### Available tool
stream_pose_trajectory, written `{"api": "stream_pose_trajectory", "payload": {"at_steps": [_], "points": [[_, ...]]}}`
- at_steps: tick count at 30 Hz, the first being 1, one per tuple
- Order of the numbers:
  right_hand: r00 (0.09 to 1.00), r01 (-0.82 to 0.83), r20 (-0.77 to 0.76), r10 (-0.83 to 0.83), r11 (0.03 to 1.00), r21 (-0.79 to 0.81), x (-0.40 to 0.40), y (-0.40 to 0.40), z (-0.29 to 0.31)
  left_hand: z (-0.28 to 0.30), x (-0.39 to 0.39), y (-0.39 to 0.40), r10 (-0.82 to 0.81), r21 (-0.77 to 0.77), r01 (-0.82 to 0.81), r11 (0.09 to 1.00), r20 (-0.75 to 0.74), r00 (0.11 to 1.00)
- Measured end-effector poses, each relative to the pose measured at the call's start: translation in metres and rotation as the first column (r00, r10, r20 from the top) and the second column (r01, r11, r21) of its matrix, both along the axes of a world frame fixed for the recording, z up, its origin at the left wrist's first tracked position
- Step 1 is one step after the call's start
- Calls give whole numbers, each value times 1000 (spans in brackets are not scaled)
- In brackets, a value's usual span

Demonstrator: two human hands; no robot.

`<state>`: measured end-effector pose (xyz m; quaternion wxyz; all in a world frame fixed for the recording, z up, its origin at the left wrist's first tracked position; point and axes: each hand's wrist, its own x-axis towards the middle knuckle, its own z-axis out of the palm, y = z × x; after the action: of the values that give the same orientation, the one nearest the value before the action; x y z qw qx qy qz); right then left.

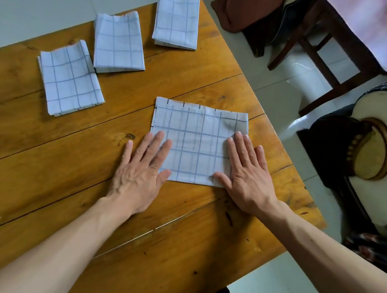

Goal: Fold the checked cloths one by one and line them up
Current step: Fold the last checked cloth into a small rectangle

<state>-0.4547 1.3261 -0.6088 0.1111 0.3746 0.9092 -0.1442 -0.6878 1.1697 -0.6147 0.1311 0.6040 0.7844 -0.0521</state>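
- Head view: left hand and right hand, fingers straight and spread, press half-folded checked cloth flat on worktop, likely setting the crease.
- Three folded cloths lined up beyond.

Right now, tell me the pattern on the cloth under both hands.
Pale blue cloth with dark grid lines, head view.

Wooden table bears four checked cloths. Three folded ones sit in a diagonal row at the far side — left cloth, middle cloth, right cloth. Nearer, toward the right edge, the fourth cloth lies flat — left hand on its left edge, right hand on its right. Chair stands beyond the table's right side.
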Motion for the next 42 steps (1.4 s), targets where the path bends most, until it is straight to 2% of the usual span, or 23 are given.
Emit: {"api": "stream_pose_trajectory", "payload": {"at_steps": [6,10,15,20,22,28,35,42], "points": [[999,-29,34,32,996,-83,-3,20,13,9,-6,2,-84,10,84,996,-68,994],[996,-50,62,57,992,-113,-11,36,21,15,2,4,-216,152,213,965,5,976],[996,-55,56,64,988,-146,-21,48,24,22,3,6,-187,150,168,974,122,975],[986,-135,-106,127,989,-69,-17,27,32,32,4,10,-161,121,144,982,146,976],[979,-144,-151,136,988,-47,-17,7,33,36,6,15,-157,117,142,983,134,978],[977,-1,-213,-32,988,-153,-15,-13,25,43,17,30,-187,85,185,979,18,982],[980,-22,-197,-9,988,-155,-15,-2,28,46,12,35,-222,130,221,967,-7,975],[975,-33,-221,-7,983,-178,-16,5,26,38,10,31,-170,272,167,948,-12,985]]}}
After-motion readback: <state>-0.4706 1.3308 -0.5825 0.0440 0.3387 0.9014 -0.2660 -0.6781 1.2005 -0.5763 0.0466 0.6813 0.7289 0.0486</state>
